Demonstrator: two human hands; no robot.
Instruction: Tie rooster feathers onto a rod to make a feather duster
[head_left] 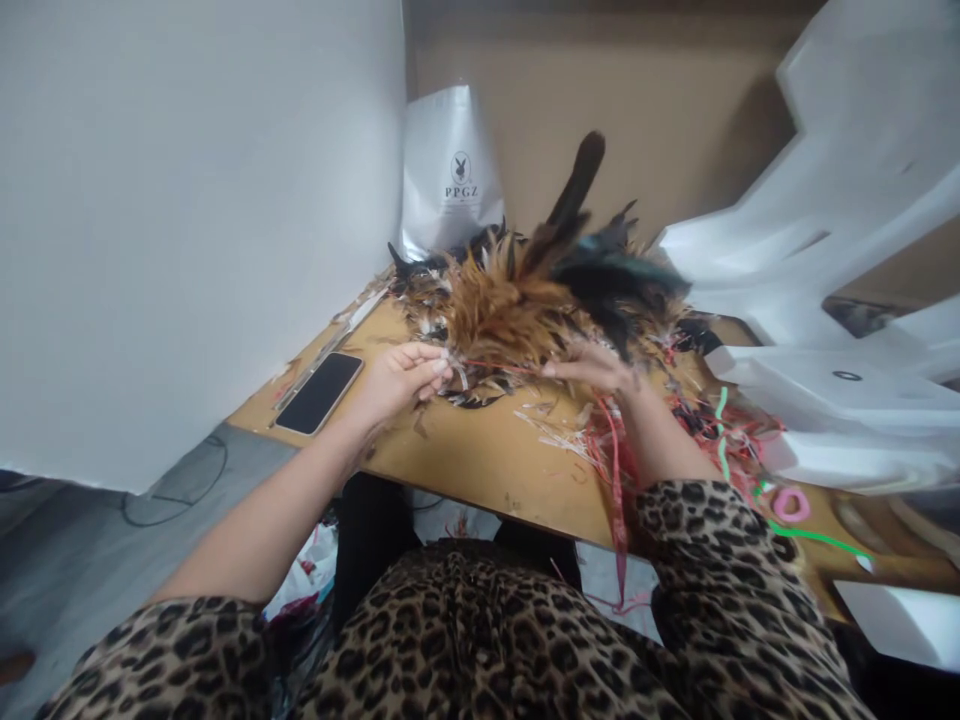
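A bushy bunch of brown feathers (502, 305) with long black ones sticking up and to the right lies between my hands, blurred by motion. My left hand (405, 378) is closed in a pinch at the lower left of the bunch, with a short white strip (462, 376) showing at its fingertips. From there a thin red string (499, 366) runs along the base of the feathers to my right hand (596, 366). The right thumb presses at the string's other end, while the other fingers are blurred and partly covered by feathers.
A phone (320, 393) lies on the wooden table (465, 455) at left. Behind the feathers stands a silver bag (450, 170). Red strands (615, 450) hang over the front edge; a pink ring (791, 504) and white foam-like pieces (847, 390) are at right.
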